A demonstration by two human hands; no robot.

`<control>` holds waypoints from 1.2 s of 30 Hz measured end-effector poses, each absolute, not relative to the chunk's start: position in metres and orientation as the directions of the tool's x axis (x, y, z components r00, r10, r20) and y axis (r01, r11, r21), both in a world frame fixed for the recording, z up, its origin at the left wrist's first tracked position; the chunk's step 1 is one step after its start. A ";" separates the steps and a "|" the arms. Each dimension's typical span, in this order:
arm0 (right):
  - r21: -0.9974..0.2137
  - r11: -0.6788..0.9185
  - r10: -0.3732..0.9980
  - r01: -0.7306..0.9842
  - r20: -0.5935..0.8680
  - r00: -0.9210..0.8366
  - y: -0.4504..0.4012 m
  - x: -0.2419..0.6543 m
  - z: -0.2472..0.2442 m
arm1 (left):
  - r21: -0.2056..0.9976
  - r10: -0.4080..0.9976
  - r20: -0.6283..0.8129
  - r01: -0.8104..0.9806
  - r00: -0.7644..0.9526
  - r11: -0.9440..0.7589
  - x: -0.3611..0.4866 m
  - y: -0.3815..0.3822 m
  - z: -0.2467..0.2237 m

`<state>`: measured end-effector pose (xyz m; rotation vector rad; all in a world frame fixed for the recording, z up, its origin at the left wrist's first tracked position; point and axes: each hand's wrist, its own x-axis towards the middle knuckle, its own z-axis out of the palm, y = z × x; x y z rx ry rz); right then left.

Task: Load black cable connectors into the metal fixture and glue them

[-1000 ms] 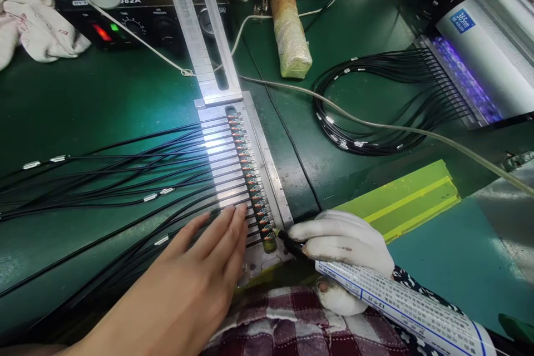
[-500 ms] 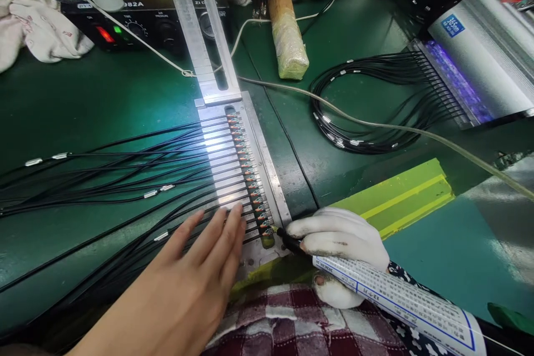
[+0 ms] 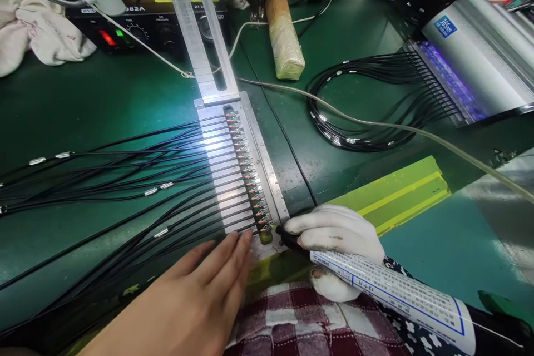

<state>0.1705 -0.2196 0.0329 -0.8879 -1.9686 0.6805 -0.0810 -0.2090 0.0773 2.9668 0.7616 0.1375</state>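
Observation:
My bare left hand (image 3: 208,292) lies palm down with fingers stretched out, its fingertips at the near end of a metal fixture (image 3: 233,200). Across this fixture runs a row of black cables (image 3: 183,153), whose stripped ends with small orange and light wires sit over a dark slot. My right hand (image 3: 340,239), in a white glove with a thumb tip bare, is closed around a glue syringe (image 3: 392,295) with a white printed label. The syringe's thin tip touches or nearly touches the wire ends nearest me; I cannot tell which.
Behind stands a black dispenser box (image 3: 146,33) with lit red and green displays. A metal bracket (image 3: 217,67) rises from the fixture's far end. At right, a silver 365nm lamp (image 3: 484,55) glows purple over coiled cables (image 3: 334,136). A wrapped wooden block (image 3: 286,39) and yellow film (image 3: 400,194) lie nearby.
My left hand has slid toward me and slightly right, off the nearest cables, uncovering more of the fixture. The right hand with the syringe stays at nearly the same spot.

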 end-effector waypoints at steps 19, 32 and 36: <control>-0.744 0.593 0.795 0.307 0.478 -0.374 -0.227 0.170 0.033 | 0.115 0.481 0.054 0.473 0.875 -0.873 -0.081 -0.209 0.079; -0.745 0.593 0.796 0.307 0.484 -0.363 -0.229 0.170 0.032 | 0.131 0.478 0.052 0.469 0.877 -0.874 -0.080 -0.208 0.077; -0.741 0.594 0.796 0.313 0.486 -0.361 -0.229 0.170 0.033 | 0.127 0.486 0.054 0.477 0.872 -0.870 -0.080 -0.207 0.077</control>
